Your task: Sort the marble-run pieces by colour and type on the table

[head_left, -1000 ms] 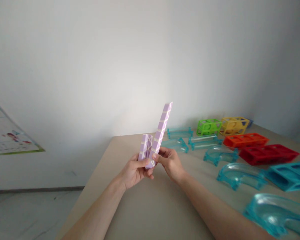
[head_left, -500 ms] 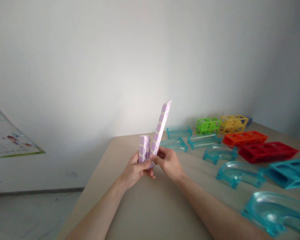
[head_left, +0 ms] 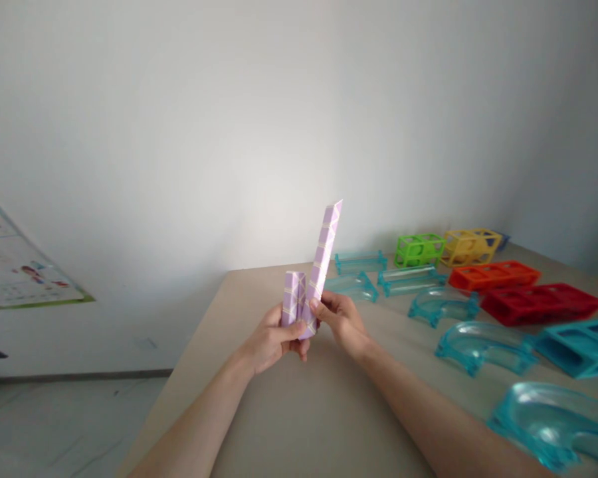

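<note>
Both hands hold a lilac twisting snake puzzle [head_left: 321, 252] with pale seams above the beige table [head_left: 299, 425]. My left hand [head_left: 272, 342] grips the short folded part at its lower end, thumb across the front. My right hand [head_left: 343, 322] pinches the base of the long arm, which rises tilted to the right against the white wall. The puzzle's bottom is hidden by my fingers.
Clear turquoise track pieces lie to the right: straight ones [head_left: 408, 279], curves [head_left: 483, 348] and a large one [head_left: 548, 421] near the edge. Behind them are green [head_left: 418, 249], yellow [head_left: 471, 245], orange [head_left: 493, 275], red [head_left: 541, 302] and teal [head_left: 578, 345] frames. A poster [head_left: 20, 265] hangs on the left wall.
The long arm has tipped slightly more upright and closer to the folded part. Both hands kept their grip and barely shifted.
</note>
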`<state>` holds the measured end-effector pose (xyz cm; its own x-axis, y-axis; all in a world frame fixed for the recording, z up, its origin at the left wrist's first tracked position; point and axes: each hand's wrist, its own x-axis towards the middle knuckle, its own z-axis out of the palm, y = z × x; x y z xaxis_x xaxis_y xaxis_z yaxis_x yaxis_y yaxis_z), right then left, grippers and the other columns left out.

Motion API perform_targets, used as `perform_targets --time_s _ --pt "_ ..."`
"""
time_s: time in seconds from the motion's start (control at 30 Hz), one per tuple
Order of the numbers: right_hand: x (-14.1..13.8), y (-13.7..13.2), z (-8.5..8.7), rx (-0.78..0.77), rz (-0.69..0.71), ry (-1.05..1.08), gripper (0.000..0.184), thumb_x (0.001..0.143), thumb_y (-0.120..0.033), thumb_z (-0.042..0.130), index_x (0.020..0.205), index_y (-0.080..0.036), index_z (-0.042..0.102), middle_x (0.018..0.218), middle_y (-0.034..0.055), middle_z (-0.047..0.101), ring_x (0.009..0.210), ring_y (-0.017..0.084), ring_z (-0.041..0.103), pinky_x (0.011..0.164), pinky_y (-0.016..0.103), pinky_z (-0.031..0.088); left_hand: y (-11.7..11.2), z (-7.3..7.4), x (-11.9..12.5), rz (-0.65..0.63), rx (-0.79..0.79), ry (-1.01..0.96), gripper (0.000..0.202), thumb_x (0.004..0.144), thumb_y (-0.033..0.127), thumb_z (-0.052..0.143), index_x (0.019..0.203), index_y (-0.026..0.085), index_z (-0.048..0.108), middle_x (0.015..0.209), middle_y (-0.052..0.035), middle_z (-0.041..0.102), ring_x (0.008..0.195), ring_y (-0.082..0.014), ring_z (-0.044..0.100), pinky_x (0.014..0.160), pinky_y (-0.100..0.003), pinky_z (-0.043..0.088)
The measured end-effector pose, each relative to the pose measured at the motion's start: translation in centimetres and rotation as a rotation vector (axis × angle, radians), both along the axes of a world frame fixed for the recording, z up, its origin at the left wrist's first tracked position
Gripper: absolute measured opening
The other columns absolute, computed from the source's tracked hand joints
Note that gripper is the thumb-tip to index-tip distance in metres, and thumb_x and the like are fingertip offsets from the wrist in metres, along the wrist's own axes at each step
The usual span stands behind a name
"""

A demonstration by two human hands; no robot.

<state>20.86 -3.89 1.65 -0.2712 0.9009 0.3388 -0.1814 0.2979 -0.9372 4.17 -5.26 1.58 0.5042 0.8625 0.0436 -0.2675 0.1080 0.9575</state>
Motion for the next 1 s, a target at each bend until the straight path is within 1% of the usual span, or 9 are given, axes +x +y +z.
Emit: perform_targets --time_s 0.17,0.27,0.33,0.43,0.57,0.67,0.77,0.87,1.0 --pt "-0.3 -0.1 0.2 -0.031 -0.029 0.082 0.040 0.072 -0.052 0.071 0.080 -0.015 0.060 0.065 0.0005 0.058 0.056 0.014 0.052 0.056 0.028 0.045 0.2 0.0 0.1 0.021 0.008 -0.006 0.027 0.076 0.022 0.072 0.097 0.012 0.057 0.085 -0.0056 0.064 0.048 -0.0080 0.056 0.040 -0.019 0.044" --pt "-0.2 0.2 0.1 -0.023 -0.068 0.058 0.038 0.074 -0.050 0.069 0.079 -0.014 0.059 0.065 0.0010 0.058 0.055 0.013 0.051 0.055 0.028 0.044 0.2 0.3 0.1 0.022 0.039 0.000 0.024 0.075 0.020 0.072 0.093 0.010 0.059 0.086 -0.0062 0.064 0.044 -0.0054 0.053 0.037 -0.018 0.040" --pt "-0.2 0.3 0.1 -0.011 -0.075 0.030 0.037 0.075 -0.051 0.068 0.077 -0.015 0.058 0.063 0.0008 0.057 0.055 0.013 0.050 0.055 0.027 0.043 0.0 0.4 0.2 0.047 0.070 0.016 0.021 0.074 0.020 0.071 0.090 0.010 0.060 0.082 -0.0043 0.064 0.041 -0.0042 0.051 0.034 -0.017 0.038" --pt "-0.2 0.3 0.0 0.003 -0.082 0.001 0.036 0.072 -0.049 0.070 0.077 -0.015 0.058 0.063 0.0007 0.057 0.055 0.014 0.050 0.054 0.027 0.042 -0.2 0.5 0.4 0.102 0.090 0.055 0.021 0.073 0.018 0.072 0.088 0.013 0.058 0.074 0.0002 0.061 0.039 -0.0050 0.051 0.034 -0.017 0.040" --pt "-0.2 0.1 -0.2 0.075 -0.235 -0.168 0.032 0.076 -0.046 0.066 0.078 -0.014 0.061 0.067 0.0037 0.062 0.059 0.016 0.055 0.055 0.026 0.043 -0.3 0.6 0.8 0.237 0.126 0.124 0.029 0.073 0.021 0.072 0.095 0.016 0.053 0.066 0.0043 0.058 0.040 -0.0081 0.053 0.036 -0.020 0.045" --pt "-0.2 -0.1 -0.4 0.133 -0.299 -0.318 0.031 0.082 -0.044 0.060 0.075 -0.014 0.064 0.069 0.0064 0.067 0.063 0.018 0.060 0.057 0.026 0.044 -0.4 0.6 1.2 0.349 0.181 0.197 0.033 0.075 0.025 0.072 0.095 0.018 0.048 0.057 0.0071 0.055 0.039 -0.0103 0.054 0.036 -0.023 0.048" --pt "-0.2 -0.4 -0.2 0.152 -0.362 -0.402 0.035 0.084 -0.045 0.057 0.072 -0.013 0.066 0.064 0.0056 0.065 0.059 0.017 0.058 0.053 0.025 0.041 -0.5 0.5 1.5 0.390 0.191 0.235 0.036 0.074 0.032 0.073 0.094 0.019 0.045 0.053 0.0076 0.055 0.039 -0.0119 0.055 0.037 -0.024 0.049" --pt "-0.4 -0.8 0.2 0.157 -0.413 -0.464 0.039 0.084 -0.046 0.057 0.062 -0.015 0.062 0.056 0.0035 0.060 0.053 0.016 0.055 0.047 0.023 0.035 -0.5 0.1 1.8 0.434 0.191 0.234 0.040 0.073 0.037 0.074 0.094 0.020 0.045 0.054 0.0071 0.056 0.039 -0.0124 0.055 0.037 -0.025 0.050" --pt "-0.8 -1.1 0.4 0.151 -0.463 -0.498 0.040 0.083 -0.046 0.059 0.057 -0.016 0.057 0.052 0.0026 0.058 0.051 0.016 0.054 0.046 0.024 0.032 -0.4 -0.1 2.0 0.489 0.171 0.232 0.042 0.071 0.037 0.076 0.094 0.020 0.045 0.053 0.0073 0.056 0.039 -0.0132 0.056 0.037 -0.026 0.052"
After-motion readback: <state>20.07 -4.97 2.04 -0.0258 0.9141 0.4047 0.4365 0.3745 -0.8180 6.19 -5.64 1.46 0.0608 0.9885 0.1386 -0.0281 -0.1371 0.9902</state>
